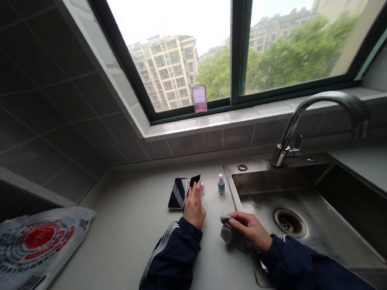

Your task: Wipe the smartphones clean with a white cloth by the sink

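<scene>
My left hand reaches over a small dark-screened phone, covering its lower part. The fingers are stretched out, their tips at the phone; whether they grip it is hard to tell. A small pinkish thing, partly hidden, shows beside those fingertips. Left of it lies a larger phone, dark screen up. My right hand pinches a crumpled grey cloth between thumb and fingers, near the sink's left edge. Between the hands and farther back stands a small bottle with a white cap and blue-yellow label.
On the right is a steel sink with a drain and a curved faucet. A printed plastic bag lies on the counter at the left. The window is behind, with a blurred pinkish item at its sill.
</scene>
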